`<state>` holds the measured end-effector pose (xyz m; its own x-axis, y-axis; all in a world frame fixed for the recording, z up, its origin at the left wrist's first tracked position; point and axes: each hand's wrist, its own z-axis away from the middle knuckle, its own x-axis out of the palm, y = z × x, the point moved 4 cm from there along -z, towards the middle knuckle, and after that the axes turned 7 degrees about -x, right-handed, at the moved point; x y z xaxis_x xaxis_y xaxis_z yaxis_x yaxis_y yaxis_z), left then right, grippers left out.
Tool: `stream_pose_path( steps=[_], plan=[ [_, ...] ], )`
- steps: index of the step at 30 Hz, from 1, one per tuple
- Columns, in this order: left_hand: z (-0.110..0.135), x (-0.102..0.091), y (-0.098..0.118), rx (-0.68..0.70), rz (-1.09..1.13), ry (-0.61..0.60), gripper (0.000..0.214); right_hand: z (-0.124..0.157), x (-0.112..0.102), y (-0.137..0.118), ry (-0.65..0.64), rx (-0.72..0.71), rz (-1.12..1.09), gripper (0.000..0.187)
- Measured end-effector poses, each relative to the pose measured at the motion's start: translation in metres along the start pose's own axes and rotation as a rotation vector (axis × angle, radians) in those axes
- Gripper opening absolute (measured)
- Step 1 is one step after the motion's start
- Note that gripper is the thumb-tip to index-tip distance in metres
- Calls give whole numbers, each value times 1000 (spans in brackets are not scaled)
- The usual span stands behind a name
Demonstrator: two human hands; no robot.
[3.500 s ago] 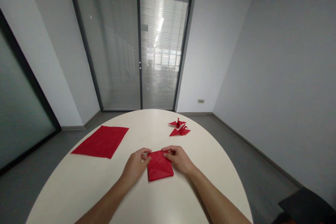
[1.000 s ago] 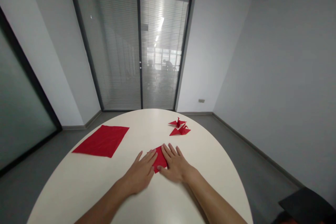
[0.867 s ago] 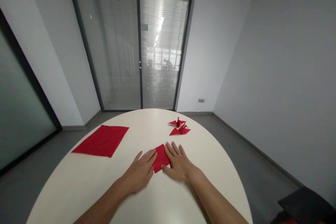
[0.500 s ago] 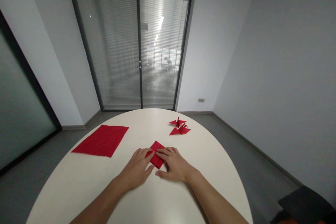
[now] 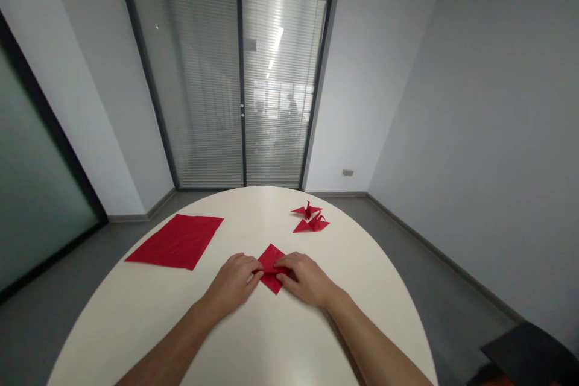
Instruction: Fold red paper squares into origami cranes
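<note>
A small folded square of red origami paper (image 5: 272,254) lies on the table in front of me, one corner pointing away and one toward me. A raised fold or crease runs across its middle, between my hands. At its left corner, my left hand (image 5: 237,277) pinches the paper between thumb and fingers. On the opposite side my right hand (image 5: 306,277) is closed on the right corner, thumb below and fingers on top. The fingertips cover both side corners of the paper.
The round white table (image 5: 235,338) has a large red paper sheet (image 5: 178,242) lying at the left. Two red paper cranes, a nearer one (image 5: 312,224) and a farther one (image 5: 308,211), sit at the back right. A dark chair (image 5: 534,350) stands at the lower right.
Both hands went from lying flat with fingers stretched over the paper to pinching its side corners. A raised fold now shows across the middle of the paper.
</note>
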<state>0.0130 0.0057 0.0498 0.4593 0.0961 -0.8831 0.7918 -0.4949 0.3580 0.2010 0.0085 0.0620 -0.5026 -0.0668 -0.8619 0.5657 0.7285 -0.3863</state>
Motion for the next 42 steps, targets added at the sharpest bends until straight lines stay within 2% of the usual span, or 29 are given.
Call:
stream_pose_path(
  steps=[10,16,21,28,33,38,40,42],
  plan=[
    [-2,2,1,-154,-57,-13,26,3,3,18,61,187,5,22],
    [-3,7,0,-224,-50,8,28,1,11,27,129,270,-117,33],
    [-3,12,0,-223,-40,27,37,-1,16,31,174,248,-144,36],
    [-3,16,0,-119,-70,95,42,-2,19,33,209,214,-119,33],
    [-3,20,1,-88,-98,40,44,-5,12,26,182,159,-27,29],
    [-3,21,2,-92,-121,-1,45,-7,9,4,119,78,99,34],
    [-3,22,1,-91,-115,0,45,-6,14,-8,60,11,69,42],
    [-3,23,-3,-100,-108,10,44,-3,22,-15,-30,-9,53,58]
  ],
)
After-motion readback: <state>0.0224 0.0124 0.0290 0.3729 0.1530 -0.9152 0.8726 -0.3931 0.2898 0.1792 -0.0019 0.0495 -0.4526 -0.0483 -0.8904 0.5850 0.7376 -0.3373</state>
